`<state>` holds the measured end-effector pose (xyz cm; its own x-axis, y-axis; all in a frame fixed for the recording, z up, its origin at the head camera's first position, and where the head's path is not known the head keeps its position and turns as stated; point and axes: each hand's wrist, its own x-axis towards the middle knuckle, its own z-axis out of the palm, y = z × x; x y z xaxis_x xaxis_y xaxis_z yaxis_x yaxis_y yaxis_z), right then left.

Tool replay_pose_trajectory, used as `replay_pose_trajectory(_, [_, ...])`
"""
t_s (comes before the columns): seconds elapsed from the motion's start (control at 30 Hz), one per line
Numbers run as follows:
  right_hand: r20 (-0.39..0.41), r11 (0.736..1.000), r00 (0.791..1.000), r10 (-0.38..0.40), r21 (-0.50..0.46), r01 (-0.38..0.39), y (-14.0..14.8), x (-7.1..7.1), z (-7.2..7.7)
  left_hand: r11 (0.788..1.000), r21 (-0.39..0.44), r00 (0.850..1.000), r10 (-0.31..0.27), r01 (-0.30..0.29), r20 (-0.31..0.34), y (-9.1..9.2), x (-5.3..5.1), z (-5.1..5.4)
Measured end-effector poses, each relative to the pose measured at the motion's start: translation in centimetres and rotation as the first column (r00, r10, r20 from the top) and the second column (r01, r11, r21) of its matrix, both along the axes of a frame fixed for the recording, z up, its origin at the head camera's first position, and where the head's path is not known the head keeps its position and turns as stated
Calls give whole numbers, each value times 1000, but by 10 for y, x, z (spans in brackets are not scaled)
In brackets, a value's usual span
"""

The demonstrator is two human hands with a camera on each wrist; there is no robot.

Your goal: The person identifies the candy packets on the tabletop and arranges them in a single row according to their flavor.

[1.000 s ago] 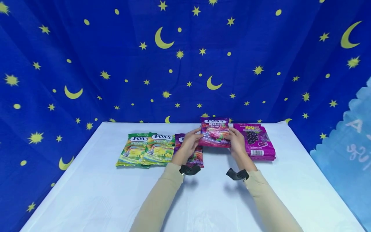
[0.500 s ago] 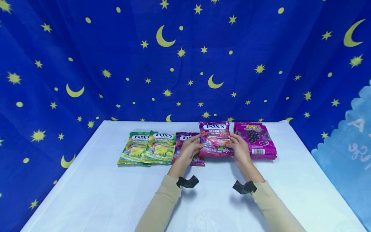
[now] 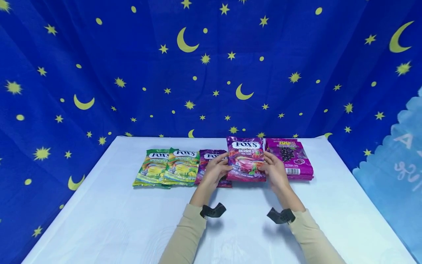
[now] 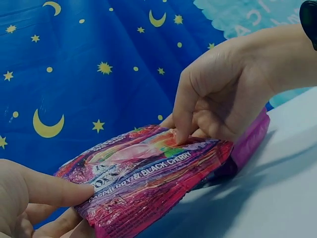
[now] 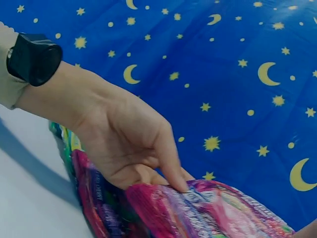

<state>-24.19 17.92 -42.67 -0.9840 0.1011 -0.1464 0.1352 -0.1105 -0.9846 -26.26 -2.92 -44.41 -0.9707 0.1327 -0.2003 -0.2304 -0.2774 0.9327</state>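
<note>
Purple-red shiny FOX'S Berries pkt (image 3: 246, 160) | showing white logo panel, pink cup pic | L hand (image 3: 214, 171) + R hand (image 3: 276, 172) pinching opp. sides

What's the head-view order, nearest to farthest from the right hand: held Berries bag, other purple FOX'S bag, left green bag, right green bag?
1. Held Berries bag: pinched by the right hand.
2. Other purple FOX'S bag: left of the held bag, partly hidden by the left hand.
3. Right green bag: farther left, overlapping the next.
4. Left green bag: at the row's left end.
</note>
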Motion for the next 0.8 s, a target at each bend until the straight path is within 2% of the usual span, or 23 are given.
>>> replay_pose_trajectory(0.23, [39,995,998,41,88,-44,6,1,5,1000,-20,1000,-8,8,10,1,1,0])
replay_pose_trajectory(0.4, [53,995,997,55,86,-59,10,-1,6,999,-34,1000,-17,18,16,3,2,0])
replay_pose_trajectory(0.53, [50,991,997,59,114,-65,13,-1,7,999,-40,999,-33,34,12,3,2,0])
replay_pose_trajectory(0.8, [8,981,997,70,181,-71,13,-2,5,998,-58,1000,-24,24,4,4,1,-3])
